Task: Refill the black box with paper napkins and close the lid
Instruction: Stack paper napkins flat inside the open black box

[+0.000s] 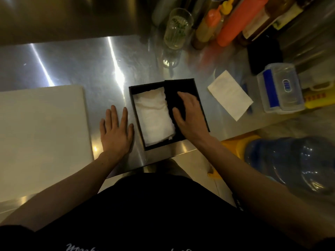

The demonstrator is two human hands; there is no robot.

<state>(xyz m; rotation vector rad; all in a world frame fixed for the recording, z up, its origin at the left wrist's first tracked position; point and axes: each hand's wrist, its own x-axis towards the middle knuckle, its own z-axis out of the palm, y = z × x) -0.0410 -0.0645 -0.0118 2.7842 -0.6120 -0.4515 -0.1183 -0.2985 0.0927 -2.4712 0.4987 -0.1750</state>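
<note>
The black box (pixel 138 120) sits on the steel counter (pixel 72 66) close to the counter's near edge, its near corner just short of the drop. Inside it lies a stack of white paper napkins (pixel 154 115), filling the uncovered left part almost wall to wall. The black lid (pixel 183 87) covers the box's right part, skewed a little, its far corner and right edge overhanging the box wall.

The right hand (pixel 188 115) lies flat on top of the lid, fingers spread and pressing down, not curled around any edge; the thumb reaches toward the lid's left edge beside the napkins. The left hand (pixel 116 131) rests palm down on the counter just left of the box, fingers extended and loose, holding nothing, the thumb close to the box's left wall.

Left of the box, beyond the left hand, a white cutting board (pixel 41 138) takes up the counter to the frame edge. Right of the box a loose napkin (pixel 230 95) lies flat with bare steel between, and past it stands a clear plastic container (pixel 280 89). Beyond the box, a drinking glass (pixel 177 28) and sauce bottles (pixel 233 20) stand well apart from it, with open steel between.
</note>
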